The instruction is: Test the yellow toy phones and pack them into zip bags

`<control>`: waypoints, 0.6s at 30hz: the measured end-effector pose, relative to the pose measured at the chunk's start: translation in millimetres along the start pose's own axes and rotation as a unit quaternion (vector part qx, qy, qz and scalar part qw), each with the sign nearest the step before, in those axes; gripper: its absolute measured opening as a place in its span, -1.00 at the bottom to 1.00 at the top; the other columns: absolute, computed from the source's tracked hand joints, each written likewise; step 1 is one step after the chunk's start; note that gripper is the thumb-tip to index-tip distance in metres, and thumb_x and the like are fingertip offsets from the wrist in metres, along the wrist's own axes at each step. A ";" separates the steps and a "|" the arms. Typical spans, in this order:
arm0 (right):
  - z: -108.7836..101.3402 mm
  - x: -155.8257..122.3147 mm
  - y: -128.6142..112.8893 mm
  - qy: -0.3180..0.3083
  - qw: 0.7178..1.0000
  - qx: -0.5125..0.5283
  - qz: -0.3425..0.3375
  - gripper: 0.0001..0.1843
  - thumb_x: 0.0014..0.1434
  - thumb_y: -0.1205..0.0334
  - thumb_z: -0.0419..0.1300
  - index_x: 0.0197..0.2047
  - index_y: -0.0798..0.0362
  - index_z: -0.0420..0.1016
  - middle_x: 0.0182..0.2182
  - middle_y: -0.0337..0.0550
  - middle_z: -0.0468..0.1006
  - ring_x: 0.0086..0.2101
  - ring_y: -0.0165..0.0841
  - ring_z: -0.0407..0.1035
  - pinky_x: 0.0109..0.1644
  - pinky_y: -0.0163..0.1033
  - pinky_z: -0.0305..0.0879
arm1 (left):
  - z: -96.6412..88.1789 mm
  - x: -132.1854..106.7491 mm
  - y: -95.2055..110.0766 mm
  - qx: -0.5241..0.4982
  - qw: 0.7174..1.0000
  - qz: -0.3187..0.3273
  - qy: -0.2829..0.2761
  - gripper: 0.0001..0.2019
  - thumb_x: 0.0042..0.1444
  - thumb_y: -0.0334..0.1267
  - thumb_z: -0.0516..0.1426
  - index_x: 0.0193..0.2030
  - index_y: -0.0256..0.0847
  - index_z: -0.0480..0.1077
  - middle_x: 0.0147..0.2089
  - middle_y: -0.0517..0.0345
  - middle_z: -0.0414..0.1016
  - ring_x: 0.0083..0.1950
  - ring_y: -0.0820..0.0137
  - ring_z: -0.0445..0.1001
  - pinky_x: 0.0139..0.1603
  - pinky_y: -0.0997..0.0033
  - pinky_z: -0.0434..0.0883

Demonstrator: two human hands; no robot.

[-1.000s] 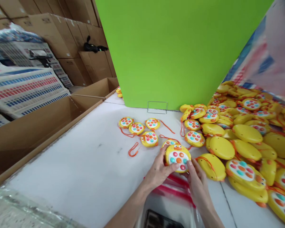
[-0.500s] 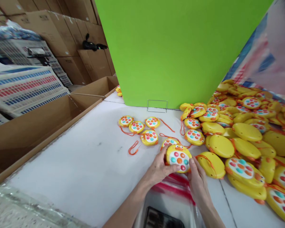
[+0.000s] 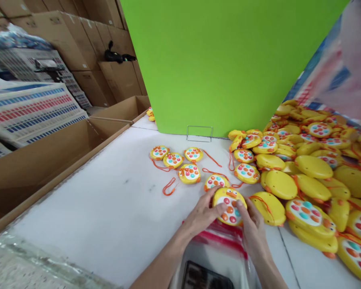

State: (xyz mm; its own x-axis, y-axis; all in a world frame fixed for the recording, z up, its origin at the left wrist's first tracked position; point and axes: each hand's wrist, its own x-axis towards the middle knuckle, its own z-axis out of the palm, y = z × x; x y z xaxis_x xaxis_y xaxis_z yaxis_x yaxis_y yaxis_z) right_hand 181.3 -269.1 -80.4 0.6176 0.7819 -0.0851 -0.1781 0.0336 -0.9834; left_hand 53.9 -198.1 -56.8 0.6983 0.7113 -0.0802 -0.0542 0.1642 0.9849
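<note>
Between my two hands is a yellow duck-shaped toy (image 3: 230,207), its orange beak on top and its white belly with coloured buttons facing me. My left hand (image 3: 205,213) grips its left side, thumb over the buttons. The right side is held by my right hand (image 3: 252,220), whose thumb also lies on the button face. Just behind it another duck toy (image 3: 215,182) lies on the white table (image 3: 108,208). Below my hands is a clear plastic bag with a red strip (image 3: 221,237), over a tub holding a dark object (image 3: 207,277).
Several duck toys (image 3: 189,174) and a loose orange cord (image 3: 168,188) lie left of centre. A large heap of duck toys (image 3: 313,166) fills the right side. Behind stand a green board (image 3: 222,68) and a small wire stand (image 3: 199,133). Open cardboard boxes (image 3: 63,160) line the left edge.
Both hands have brought the duck toy slightly down and to the right, tilting it a little. My right thumb has moved from its edge onto the buttons. More of the toy behind shows.
</note>
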 end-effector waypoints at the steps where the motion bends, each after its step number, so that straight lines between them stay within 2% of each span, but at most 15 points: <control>1: -0.3 0.2 -0.9 -0.001 1.000 0.005 0.009 -0.58 -0.02 -0.05 0.25 -0.17 0.05 0.44 -0.34 -0.16 0.56 -0.34 -0.26 0.45 -0.35 -0.27 0.40 | 0.5 -0.6 0.4 0.017 1.000 -0.003 -0.015 -0.29 -0.06 -0.13 0.24 0.24 -0.16 0.11 0.05 0.02 0.38 0.01 0.21 0.38 -0.01 0.26 0.36; 4: -0.5 0.0 -3.6 -0.009 1.000 0.011 0.028 -0.60 -0.06 -0.03 0.29 -0.22 0.06 0.42 -0.39 -0.20 0.54 -0.39 -0.30 0.43 -0.38 -0.30 0.38 | 1.5 -1.2 -0.4 0.056 0.998 -0.007 -0.024 -0.17 -0.18 -0.26 0.32 0.25 -0.17 0.06 -0.01 0.02 0.40 -0.07 0.23 0.40 -0.10 0.31 0.39; 10: 3.9 -2.2 -8.7 -0.009 0.999 0.022 0.048 -0.52 0.00 -0.10 0.22 -0.09 0.03 0.41 -0.26 -0.15 0.56 -0.30 -0.24 0.45 -0.35 -0.27 0.41 | 1.7 1.1 0.2 -0.026 0.999 0.017 -0.012 -0.30 -0.13 -0.30 0.29 0.18 -0.20 0.15 -0.02 0.03 0.39 -0.04 0.23 0.39 -0.05 0.32 0.37; 13: 3.4 -2.7 -8.5 -0.008 0.999 0.008 0.051 -0.44 -0.01 -0.12 0.22 0.00 0.02 0.39 -0.17 -0.12 0.55 -0.25 -0.20 0.45 -0.33 -0.25 0.42 | 1.6 1.6 1.0 -0.033 0.999 0.010 -0.010 -0.35 -0.11 -0.28 0.28 0.16 -0.19 0.18 -0.04 0.04 0.41 -0.06 0.23 0.40 -0.08 0.33 0.38; 18: 0.4 -6.6 -9.0 -0.061 0.996 -0.062 0.000 -0.44 0.06 -0.07 0.19 0.09 0.01 0.35 -0.05 -0.10 0.49 -0.09 -0.18 0.38 -0.07 -0.19 0.36 | 1.2 0.6 -1.4 0.001 0.998 0.002 0.058 -0.54 0.01 -0.17 0.20 0.07 -0.21 0.30 -0.04 0.01 0.42 -0.09 0.24 0.41 -0.13 0.36 0.40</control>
State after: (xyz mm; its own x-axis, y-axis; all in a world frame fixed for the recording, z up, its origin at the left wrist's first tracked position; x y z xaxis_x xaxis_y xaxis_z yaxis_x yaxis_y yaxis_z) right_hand 178.5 -274.3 -70.9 0.5191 0.8515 -0.0733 -0.0784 -0.0380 -0.9962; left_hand 55.3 -198.7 -58.0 0.6113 0.7860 -0.0929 -0.0550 0.1592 0.9857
